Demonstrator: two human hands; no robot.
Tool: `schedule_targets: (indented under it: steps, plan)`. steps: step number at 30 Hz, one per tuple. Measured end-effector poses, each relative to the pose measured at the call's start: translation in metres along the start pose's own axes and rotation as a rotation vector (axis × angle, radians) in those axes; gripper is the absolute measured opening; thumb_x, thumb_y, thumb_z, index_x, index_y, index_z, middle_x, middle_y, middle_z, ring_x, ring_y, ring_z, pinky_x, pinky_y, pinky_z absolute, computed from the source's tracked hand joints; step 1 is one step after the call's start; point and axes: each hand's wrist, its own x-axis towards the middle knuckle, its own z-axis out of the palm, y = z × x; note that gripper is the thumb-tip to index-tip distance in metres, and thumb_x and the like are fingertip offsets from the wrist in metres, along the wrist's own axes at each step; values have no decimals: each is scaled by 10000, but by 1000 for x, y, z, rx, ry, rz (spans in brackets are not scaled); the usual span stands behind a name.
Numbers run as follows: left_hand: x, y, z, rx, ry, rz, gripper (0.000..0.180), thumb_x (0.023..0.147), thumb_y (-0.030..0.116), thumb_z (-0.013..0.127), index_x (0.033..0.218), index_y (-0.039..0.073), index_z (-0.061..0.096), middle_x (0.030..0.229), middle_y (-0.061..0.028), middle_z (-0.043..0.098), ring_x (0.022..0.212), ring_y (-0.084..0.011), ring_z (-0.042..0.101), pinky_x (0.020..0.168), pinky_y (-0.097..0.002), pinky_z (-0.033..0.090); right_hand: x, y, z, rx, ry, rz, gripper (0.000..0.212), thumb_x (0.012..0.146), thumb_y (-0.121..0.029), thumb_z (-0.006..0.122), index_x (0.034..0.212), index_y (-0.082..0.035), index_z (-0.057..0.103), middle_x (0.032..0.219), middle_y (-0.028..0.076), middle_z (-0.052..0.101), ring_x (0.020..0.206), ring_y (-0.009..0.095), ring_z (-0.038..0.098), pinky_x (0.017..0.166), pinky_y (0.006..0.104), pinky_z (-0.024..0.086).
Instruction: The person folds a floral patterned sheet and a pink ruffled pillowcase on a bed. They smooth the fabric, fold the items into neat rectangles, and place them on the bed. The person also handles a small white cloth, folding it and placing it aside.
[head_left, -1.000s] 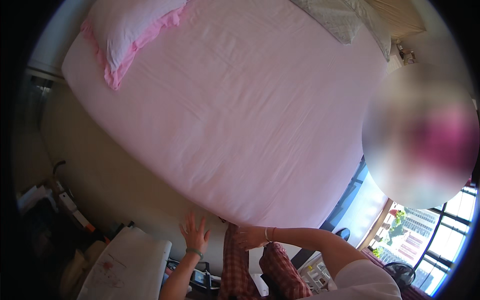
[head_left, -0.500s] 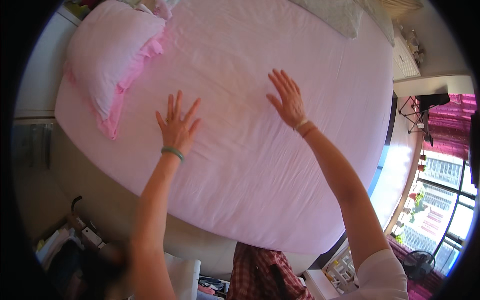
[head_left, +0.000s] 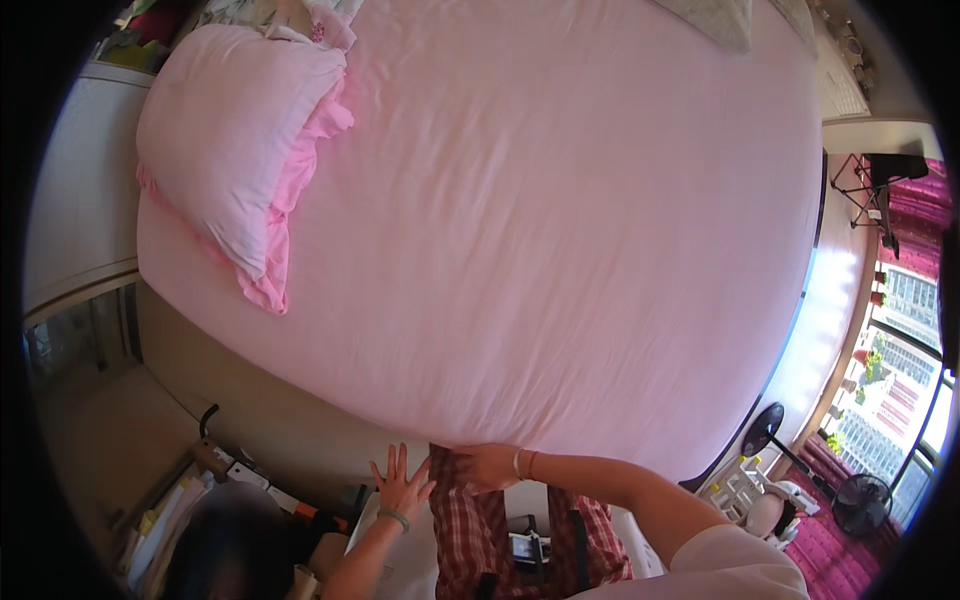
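Note:
My left hand (head_left: 403, 492) is open, fingers spread, over the gap just off the bed's near edge; a green bangle (head_left: 395, 519) circles its wrist. My right hand (head_left: 483, 467) lies at the near edge of the pink fitted sheet (head_left: 570, 250), its fingers pointing left above my red plaid trousers (head_left: 465, 540). Those fingers look stretched out, with nothing seen in them. Smooth for the most part, the sheet shows light creases toward the near edge. A pink pillow (head_left: 230, 140) with a ruffled border rests at the bed's left side.
A cabinet (head_left: 85, 180) stands left of the bed. Boxes and folded items (head_left: 170, 520) crowd the lower left. To the right are a black fan (head_left: 862, 503), a folding chair (head_left: 880, 185) and a window (head_left: 890, 360) with magenta curtains. Beige fabric (head_left: 715, 20) lies at the far edge.
Both hands have come back from above the middle of the sheet to the near edge, the right one moving left toward the other. The view has shifted too.

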Motion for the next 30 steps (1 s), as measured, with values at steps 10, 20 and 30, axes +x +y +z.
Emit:
schedule_targets:
  steps: [10, 20, 30]
  plan:
    - [282, -97, -214, 96, 641, 369, 558, 885, 200, 580, 1417, 172, 414, 1526, -177, 239, 1404, -357, 238, 1111, -549, 198, -82, 160, -344, -769, 1056, 862, 559, 904, -305, 581, 1407, -130, 412, 1496, 68, 352, 1408, 270, 264, 1131, 463, 199]
    - [84, -252, -89, 55, 252, 71, 647, 871, 331, 608, 1444, 162, 359, 1536, -209, 194, 1422, -367, 181, 1079, -666, 103, 223, 118, -199, -379, 520, 391, 707, 876, -454, 546, 1452, -108, 329, 1522, 53, 293, 1431, 231, 203, 1175, 476, 100]
    - [155, -310, -178, -1152, 651, -307, 497, 967, 359, 508, 1371, 84, 418, 1317, -104, 509, 1191, -225, 502, 955, -391, 412, 228, 91, -280, 1284, 1467, 556, 549, 927, -333, 597, 1374, -71, 416, 1274, 99, 567, 1159, 193, 552, 952, 380, 445]
